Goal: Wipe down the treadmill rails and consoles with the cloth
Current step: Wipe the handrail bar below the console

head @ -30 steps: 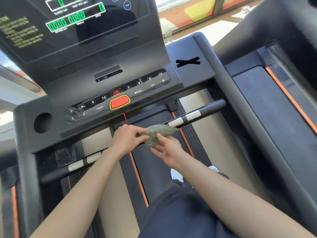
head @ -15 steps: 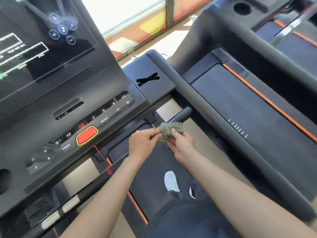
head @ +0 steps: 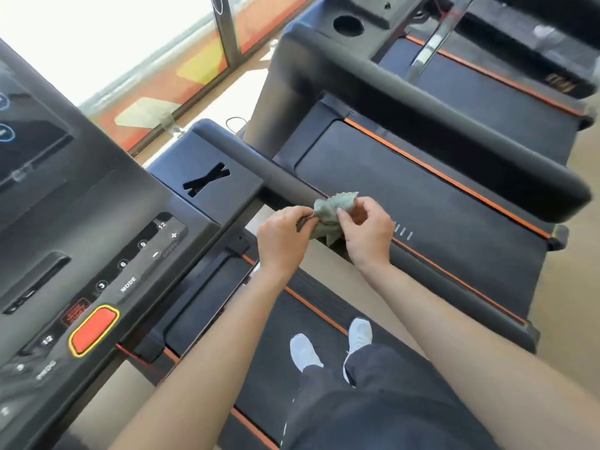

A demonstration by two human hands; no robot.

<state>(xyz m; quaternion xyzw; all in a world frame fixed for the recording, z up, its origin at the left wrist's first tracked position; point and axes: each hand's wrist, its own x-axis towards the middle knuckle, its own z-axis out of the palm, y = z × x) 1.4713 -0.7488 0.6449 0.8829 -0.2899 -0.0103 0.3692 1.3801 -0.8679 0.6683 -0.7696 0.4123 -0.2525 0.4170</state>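
Observation:
A crumpled grey-green cloth (head: 331,212) is held between both hands just above the right side rail (head: 431,271) of the treadmill. My left hand (head: 284,233) pinches its left end. My right hand (head: 368,228) pinches its right side with thumb and fingers curled. The black console (head: 107,228) with its number buttons and red stop button (head: 94,329) fills the left of the head view. The short front handlebar is hidden behind my left hand.
A neighbouring treadmill with a thick black rail (head: 454,125) and orange-edged belt (head: 438,203) stands to the right. A cup holder (head: 349,26) sits on its console. My feet in white shoes (head: 331,345) stand on the belt below. Windows lie ahead.
My view has swung to the right. Both hands have carried the cloth from the front handlebar across to the right side rail, still holding it between them.

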